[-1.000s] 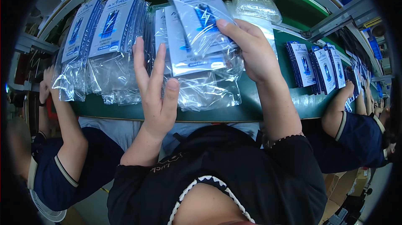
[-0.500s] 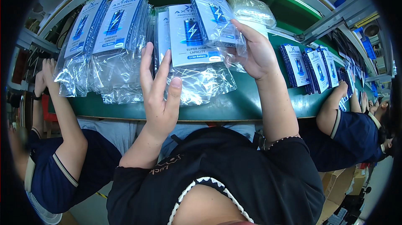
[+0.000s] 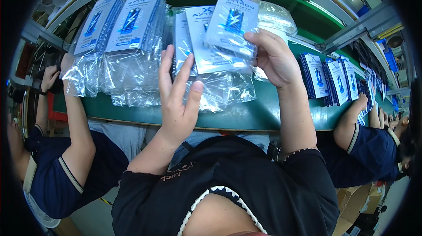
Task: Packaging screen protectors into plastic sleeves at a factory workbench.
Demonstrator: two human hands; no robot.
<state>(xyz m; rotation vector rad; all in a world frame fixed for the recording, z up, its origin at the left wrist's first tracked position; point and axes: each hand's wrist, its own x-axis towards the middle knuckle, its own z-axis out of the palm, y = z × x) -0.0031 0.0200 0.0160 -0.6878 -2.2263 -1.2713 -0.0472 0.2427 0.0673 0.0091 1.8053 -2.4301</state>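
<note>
My right hand (image 3: pixel 279 62) pinches the lower right edge of a flat white-and-blue battery box (image 3: pixel 234 18) in a clear plastic sleeve. That box is tilted above a pile of similar bagged battery boxes (image 3: pixel 198 29) and hides part of its top. Beside this pile's left edge, my left hand (image 3: pixel 178 106) has its fingers spread, with nothing in them. Its fingertips lie close to the bags; whether they touch cannot be told. Two neat stacks of bagged battery boxes (image 3: pixel 132 23) stand further left, their loose clear bag ends (image 3: pixel 132 82) hanging toward me.
Several rows of battery boxes (image 3: pixel 314 75) stand on the green worktop (image 3: pixel 281 108) at the right. Behind my right hand lies a clear plastic bundle (image 3: pixel 274 16). Co-workers sit close on both sides; one's hand (image 3: pixel 361 102) is at the right-hand boxes. A metal frame rail (image 3: pixel 347 31) crosses at upper right.
The box in my right hand has turned, so its printed front faces up more fully. My left hand stays spread beside the pile. The whole view has shifted slightly.
</note>
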